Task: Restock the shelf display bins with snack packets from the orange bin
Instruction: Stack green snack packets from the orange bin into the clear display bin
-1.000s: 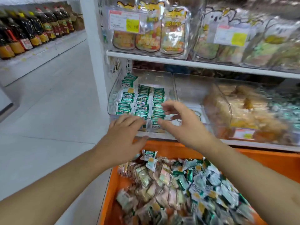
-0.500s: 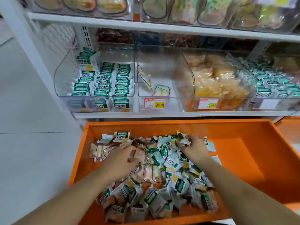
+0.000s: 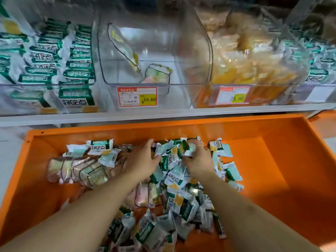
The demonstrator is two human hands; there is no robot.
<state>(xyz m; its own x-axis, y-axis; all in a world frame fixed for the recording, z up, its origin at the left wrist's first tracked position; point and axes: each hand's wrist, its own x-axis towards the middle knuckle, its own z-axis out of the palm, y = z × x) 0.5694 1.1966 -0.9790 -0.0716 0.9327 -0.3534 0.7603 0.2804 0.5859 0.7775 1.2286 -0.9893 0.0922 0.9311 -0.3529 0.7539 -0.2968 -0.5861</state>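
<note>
**Both hands in the packet pile**

Shelf point(image 3: 163, 113) bins stand in a row above the orange bin point(image 3: 272, 160). One clear bin point(image 3: 181, 99) in the middle holds only two packets; its neighbour on the left point(image 3: 76, 99) is stacked with green-and-white ones. Loose snack packets point(image 3: 174, 200) lie heaped in the orange bin. The left hand point(image 3: 143, 160) rests spread and relaxed on the heap. The right hand point(image 3: 198, 159) curls round a cluster of green-and-white packets near the bin's far wall.

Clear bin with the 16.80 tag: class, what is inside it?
Two pale snack packets sit in the clear bin; its floor behind the price tag is hidden.
</note>
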